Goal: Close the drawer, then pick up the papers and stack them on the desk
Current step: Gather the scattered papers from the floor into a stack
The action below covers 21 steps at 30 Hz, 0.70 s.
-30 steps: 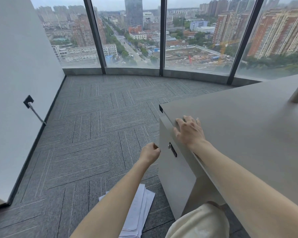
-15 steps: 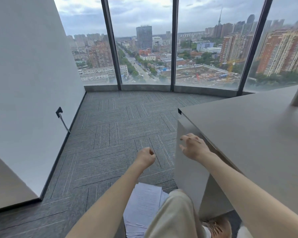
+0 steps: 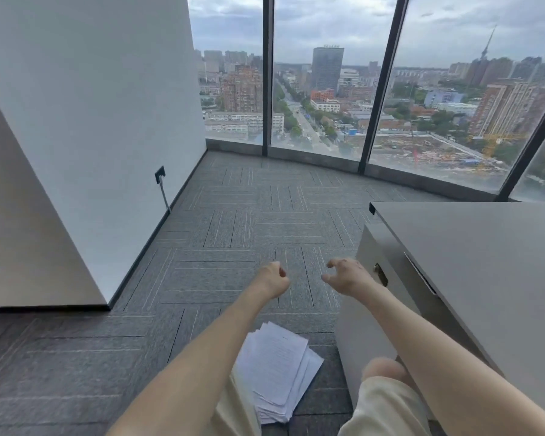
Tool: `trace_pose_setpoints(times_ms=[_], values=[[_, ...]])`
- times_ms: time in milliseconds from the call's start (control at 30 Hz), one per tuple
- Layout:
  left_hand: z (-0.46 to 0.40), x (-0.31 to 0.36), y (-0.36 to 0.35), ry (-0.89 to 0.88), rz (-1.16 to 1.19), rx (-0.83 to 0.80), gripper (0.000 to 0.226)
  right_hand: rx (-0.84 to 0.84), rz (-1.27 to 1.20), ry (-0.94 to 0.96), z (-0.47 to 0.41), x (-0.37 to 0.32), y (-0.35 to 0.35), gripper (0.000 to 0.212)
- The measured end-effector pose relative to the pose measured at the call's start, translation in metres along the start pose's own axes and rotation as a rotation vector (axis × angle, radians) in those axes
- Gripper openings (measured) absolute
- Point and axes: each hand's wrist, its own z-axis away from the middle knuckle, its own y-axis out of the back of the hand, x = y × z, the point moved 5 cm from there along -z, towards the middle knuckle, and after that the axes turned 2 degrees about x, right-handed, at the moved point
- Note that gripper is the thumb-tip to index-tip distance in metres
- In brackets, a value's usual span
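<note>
A loose pile of white printed papers lies fanned on the grey carpet between my legs, partly hidden by my left forearm and thigh. The grey desk stands at the right; its drawer front, with a small metal lock, sits flush under the desktop. My left hand hangs in the air above the carpet as a closed fist holding nothing. My right hand hovers just left of the drawer front, fingers curled and apart, touching nothing.
A white wall with a black socket and cable runs along the left. Floor-to-ceiling windows with dark frames close the far side. My knees in light shorts show at the bottom.
My right hand has come off the desk's top edge and now hovers left of the drawer. My view has lifted and swung left, and the papers show more fully.
</note>
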Motion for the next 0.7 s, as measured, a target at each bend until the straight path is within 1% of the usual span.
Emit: trace_pose_setpoints(times_ms=[100,233,367,500,600,700], values=[[-0.013,-0.022,-0.011,0.067,-0.067,-0.033,0.027,-0.052,-0.033,-0.002,-0.028,-0.001,-0.024,0.051],[-0.048,-0.058,-0.026,0.146,-0.08,-0.081,0.034,-0.149,-0.06,-0.044,-0.071,0.001,-0.068,0.054],[-0.091,-0.099,-0.047,0.252,-0.019,-0.128,0.043,-0.242,-0.07,-0.087,-0.12,0.001,-0.122,0.055],[-0.137,-0.143,-0.073,0.355,0.016,-0.152,0.051,-0.33,-0.083,-0.112,-0.173,0.011,-0.181,0.052],[-0.17,-0.174,-0.097,0.446,0.061,-0.163,0.053,-0.378,-0.103,-0.151,-0.207,0.026,-0.219,0.053],[-0.198,-0.202,-0.121,0.502,0.079,-0.173,0.052,-0.416,-0.14,-0.208,-0.237,0.045,-0.257,0.054]])
